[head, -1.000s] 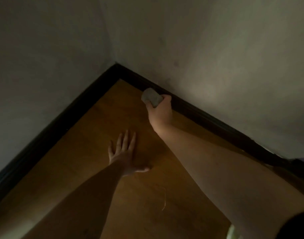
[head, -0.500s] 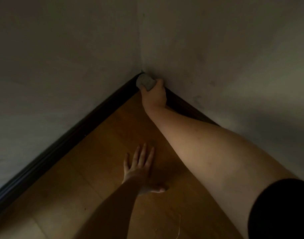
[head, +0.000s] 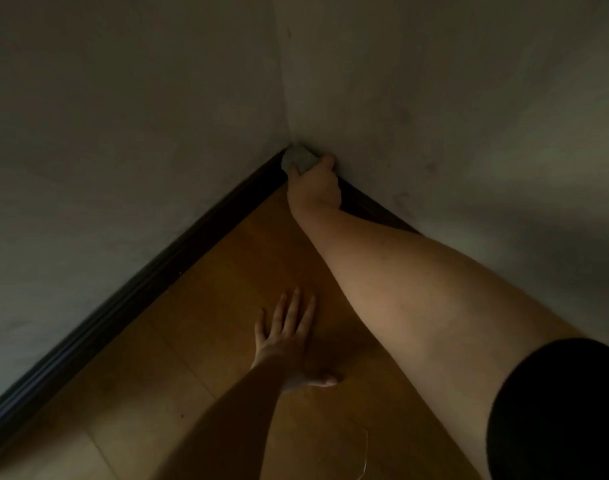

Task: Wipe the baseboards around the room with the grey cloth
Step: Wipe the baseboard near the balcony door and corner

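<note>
A dark baseboard (head: 150, 282) runs along the left wall to the room's corner, and a second stretch (head: 369, 206) continues along the right wall. My right hand (head: 315, 187) grips the bunched grey cloth (head: 298, 159) and holds it against the baseboard right in the corner. My left hand (head: 287, 336) lies flat on the wooden floor with its fingers straight, well short of the corner. The room is dim.
Two pale walls (head: 123, 116) meet at the corner and close in the wooden floor (head: 206, 341) on both sides. A thin light strand (head: 364, 455) lies on the floor near the bottom edge. My black sleeve (head: 555, 410) fills the lower right.
My right hand has slid the cloth left along the right-hand baseboard into the corner. The view has moved closer. My left hand stays flat on the floor.
</note>
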A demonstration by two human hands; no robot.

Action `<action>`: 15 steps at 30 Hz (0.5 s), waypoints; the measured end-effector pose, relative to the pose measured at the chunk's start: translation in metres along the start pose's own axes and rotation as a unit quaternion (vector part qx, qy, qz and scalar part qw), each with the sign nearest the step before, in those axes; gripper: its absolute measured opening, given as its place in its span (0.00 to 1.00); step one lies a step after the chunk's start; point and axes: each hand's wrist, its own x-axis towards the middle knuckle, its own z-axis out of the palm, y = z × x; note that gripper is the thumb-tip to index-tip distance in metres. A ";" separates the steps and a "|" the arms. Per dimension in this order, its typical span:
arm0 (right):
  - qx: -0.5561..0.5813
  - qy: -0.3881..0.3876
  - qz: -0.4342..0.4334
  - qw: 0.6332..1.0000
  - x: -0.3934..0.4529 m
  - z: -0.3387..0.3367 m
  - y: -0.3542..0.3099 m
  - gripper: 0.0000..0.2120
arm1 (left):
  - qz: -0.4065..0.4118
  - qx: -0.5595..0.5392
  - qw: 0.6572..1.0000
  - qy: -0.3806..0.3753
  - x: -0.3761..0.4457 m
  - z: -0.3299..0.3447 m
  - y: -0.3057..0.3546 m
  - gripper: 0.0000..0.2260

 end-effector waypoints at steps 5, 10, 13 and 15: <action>-0.006 0.034 0.017 0.999 -0.027 -0.027 0.046 0.22 | 0.004 0.000 1.000 -0.009 -0.006 -0.006 -0.002 0.65; 0.031 0.072 0.051 0.996 -0.047 -0.061 0.092 0.19 | -0.005 -0.012 1.000 -0.014 -0.006 -0.005 -0.001 0.65; 0.052 0.086 0.070 0.992 -0.062 -0.083 0.116 0.19 | -0.011 -0.018 1.000 -0.005 -0.006 -0.007 -0.003 0.64; 0.047 0.101 0.081 0.991 -0.072 -0.102 0.132 0.20 | -0.012 -0.019 1.000 0.004 -0.006 -0.008 -0.005 0.64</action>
